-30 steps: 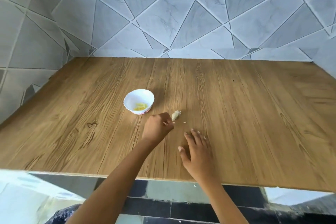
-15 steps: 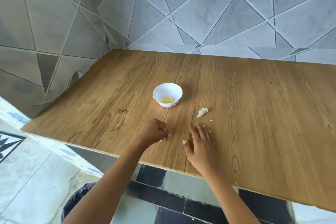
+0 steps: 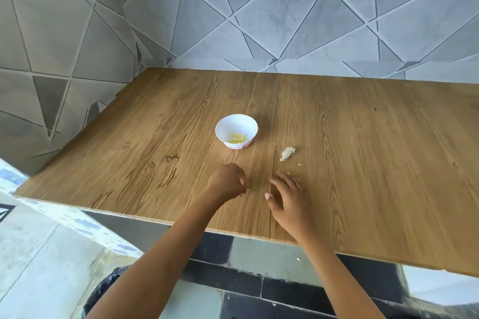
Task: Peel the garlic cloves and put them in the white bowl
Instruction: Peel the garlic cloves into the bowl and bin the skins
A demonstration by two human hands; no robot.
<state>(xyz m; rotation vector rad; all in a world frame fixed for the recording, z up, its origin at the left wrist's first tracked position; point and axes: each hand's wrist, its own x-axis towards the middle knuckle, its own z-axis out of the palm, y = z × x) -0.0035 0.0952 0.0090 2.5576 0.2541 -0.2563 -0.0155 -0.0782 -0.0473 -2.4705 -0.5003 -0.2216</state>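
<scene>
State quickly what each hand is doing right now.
Left hand: fingers curled closed; anything inside the grip cannot be told.
Right hand: open, fingers spread on the brown wooden table, holding nothing.

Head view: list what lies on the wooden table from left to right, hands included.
White bowl and left hand overlap in the order, so neither is clearly first; after them right hand, which overlaps the garlic piece, then a small peel scrap.

Bare forearms, no sleeves; dark speckled garment (image 3: 103,290) at lap.
</scene>
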